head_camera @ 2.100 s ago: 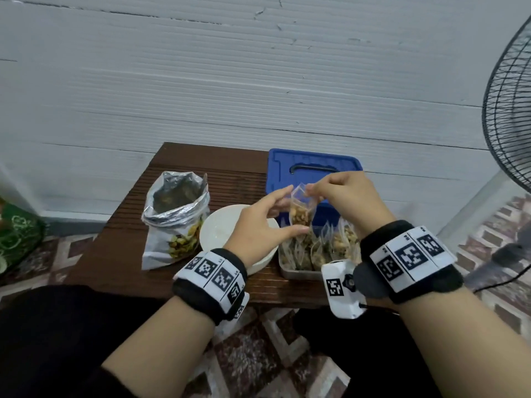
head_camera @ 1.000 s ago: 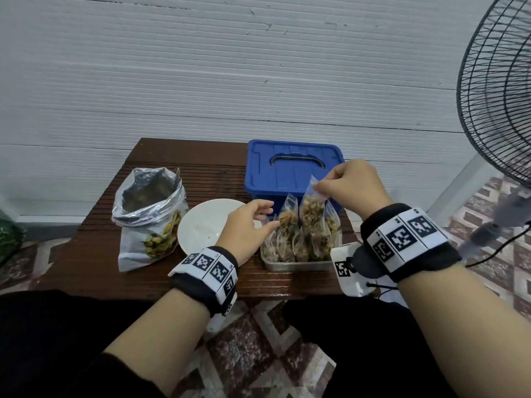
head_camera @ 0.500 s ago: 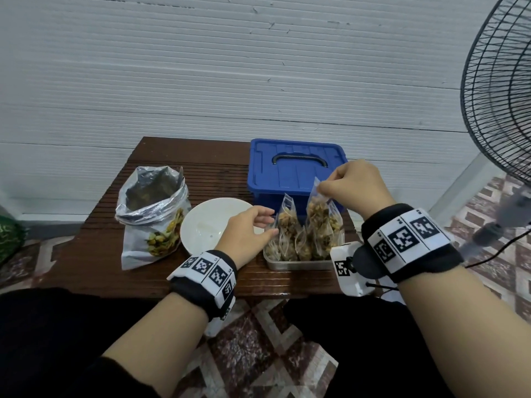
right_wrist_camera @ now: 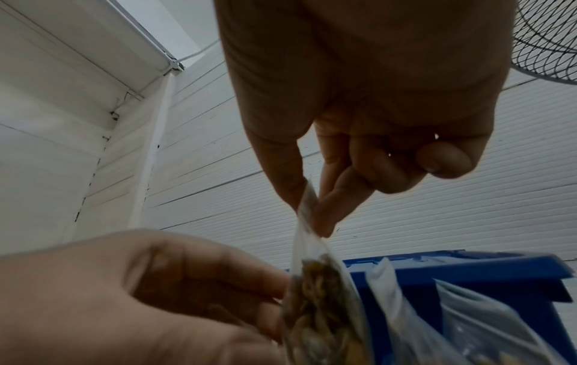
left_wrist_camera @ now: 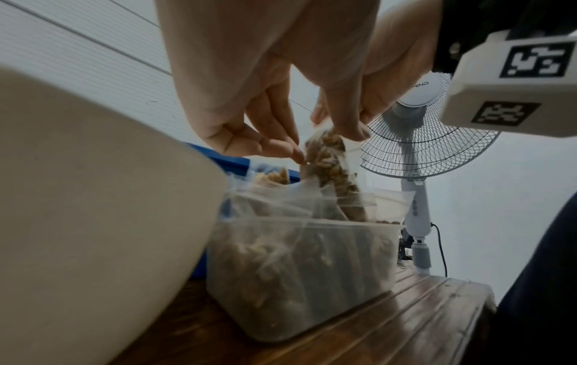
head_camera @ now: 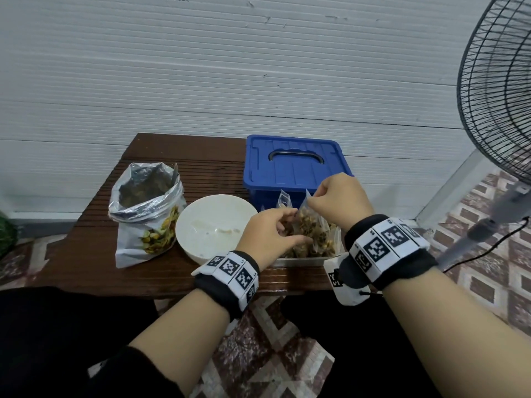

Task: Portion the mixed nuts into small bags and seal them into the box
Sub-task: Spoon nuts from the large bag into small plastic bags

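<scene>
My right hand [head_camera: 311, 201] pinches the top edge of a small clear bag of mixed nuts [head_camera: 311, 225] between thumb and forefinger [right_wrist_camera: 307, 212] and holds it upright over the clear container [head_camera: 301, 261]. Several filled small bags stand in that container [left_wrist_camera: 312, 271]. The fingertips of my left hand [head_camera: 290, 225] touch the left side of the held bag [right_wrist_camera: 318, 308], fingers loosely bent [left_wrist_camera: 293, 153]. Behind the container stands the blue box [head_camera: 296, 168] with its lid on and handle down.
An opened foil bag of nuts [head_camera: 143, 219] stands at the table's left. A white bowl [head_camera: 212, 225] sits between it and the container, close to my left wrist. A standing fan [head_camera: 500, 96] is on the floor at the right.
The right hand has lowered the small bag among the others in the container. The left hand has moved right from the bowl's edge to touch that bag.
</scene>
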{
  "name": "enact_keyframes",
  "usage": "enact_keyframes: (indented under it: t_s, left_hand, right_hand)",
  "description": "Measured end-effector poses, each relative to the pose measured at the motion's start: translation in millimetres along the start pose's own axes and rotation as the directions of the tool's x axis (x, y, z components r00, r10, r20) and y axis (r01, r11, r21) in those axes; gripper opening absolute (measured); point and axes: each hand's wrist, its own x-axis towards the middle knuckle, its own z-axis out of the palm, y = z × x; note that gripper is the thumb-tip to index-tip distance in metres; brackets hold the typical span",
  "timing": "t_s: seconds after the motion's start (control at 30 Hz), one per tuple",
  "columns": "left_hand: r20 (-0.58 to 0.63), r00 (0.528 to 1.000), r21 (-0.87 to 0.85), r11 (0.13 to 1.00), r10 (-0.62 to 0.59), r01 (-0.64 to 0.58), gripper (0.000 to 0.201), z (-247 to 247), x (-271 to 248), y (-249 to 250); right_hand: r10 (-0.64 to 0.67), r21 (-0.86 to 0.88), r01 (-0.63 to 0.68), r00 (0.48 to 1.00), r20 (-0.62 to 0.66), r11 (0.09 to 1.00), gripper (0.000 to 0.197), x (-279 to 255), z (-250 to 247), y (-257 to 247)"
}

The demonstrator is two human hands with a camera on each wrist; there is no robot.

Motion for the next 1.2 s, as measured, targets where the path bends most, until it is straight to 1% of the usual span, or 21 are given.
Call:
enact_keyframes:
  t_s: [0.07, 0.13, 0.2, 0.3, 0.37, 0.47, 0.53, 0.7, 0.8, 0.93, 1.0, 1.1, 1.13, 1.2]
  left_hand:
    - [-0.040, 0.999, 0.041, 0.999, -0.019, 0.020, 0.055, 8, 3, 4]
    - [-0.095, 0.995, 0.061, 0.997, -0.037, 0.043, 0.046, 14, 6, 6]
    - [-0.113, 0.992, 0.084, 0.994, -0.060, 0.070, 0.039, 18, 7, 5]
    - [-0.076, 0.993, 0.143, 0.984, -0.093, 0.103, 0.037, 21, 8, 0]
    - [-0.048, 0.993, 0.197, 0.974, -0.105, 0.113, 0.039, 22, 8, -3]
    - [-0.035, 0.998, 0.341, 0.938, -0.057, 0.066, 0.041, 23, 9, -6]
    - [-0.032, 0.999, 0.398, 0.917, -0.029, 0.040, 0.041, 23, 10, -4]
    - [-0.027, 0.999, 0.404, 0.914, -0.029, 0.038, 0.046, 17, 8, -2]
    - [-0.009, 0.999, 0.386, 0.921, -0.051, 0.050, 0.048, 4, 5, -6]
    - [0.011, 0.998, 0.284, 0.957, -0.061, 0.056, 0.037, -27, 1, -7]
    - [-0.007, 0.996, 0.232, 0.969, -0.085, 0.085, 0.024, -45, 0, -10]
    - [-0.085, 0.985, 0.230, 0.959, -0.151, 0.167, 0.008, -70, 3, -25]
    - [-0.106, 0.978, 0.245, 0.949, -0.178, 0.199, 0.008, -77, 4, -32]
    - [-0.086, 0.967, 0.303, 0.918, -0.240, 0.254, 0.024, -84, 6, -47]
  right_hand:
    - [-0.004, 0.008, 0.004, 1.000, 0.004, 1.000, 0.018, 0, 0, 1]
    - [-0.008, 0.008, 0.008, 1.000, 0.023, 1.000, 0.016, 0, 1, 2]
    - [-0.017, 0.003, 0.016, 0.999, 0.051, 1.000, 0.018, 0, 2, 3]
    - [-0.030, -0.004, 0.030, 0.997, 0.077, 1.000, 0.022, -1, 5, 5]
    - [-0.039, 0.003, 0.039, 0.997, 0.073, 0.999, 0.027, -1, 4, 5]
    - [-0.046, 0.042, 0.044, 0.998, 0.035, 0.998, 0.028, -1, 0, 6]
    - [-0.041, 0.061, 0.040, 0.999, 0.015, 0.997, 0.027, 0, -2, 6]
    - [-0.042, 0.086, 0.040, 0.999, 0.018, 0.995, 0.026, 0, -4, 6]
    - [-0.050, 0.100, 0.047, 0.998, 0.023, 0.994, 0.025, 1, 0, 5]
    - [-0.065, 0.117, 0.063, 0.998, 0.017, 0.991, 0.025, 1, 6, -1]
    - [-0.081, 0.119, 0.079, 0.997, 0.007, 0.990, 0.024, 0, 10, -6]
    - [-0.116, 0.184, 0.119, 0.993, -0.027, 0.976, 0.020, -3, 21, -17]
    - [-0.135, 0.213, 0.142, 0.990, -0.046, 0.967, 0.019, -5, 25, -21]
    - [-0.193, 0.244, 0.209, 0.977, -0.086, 0.947, 0.016, -9, 35, -28]
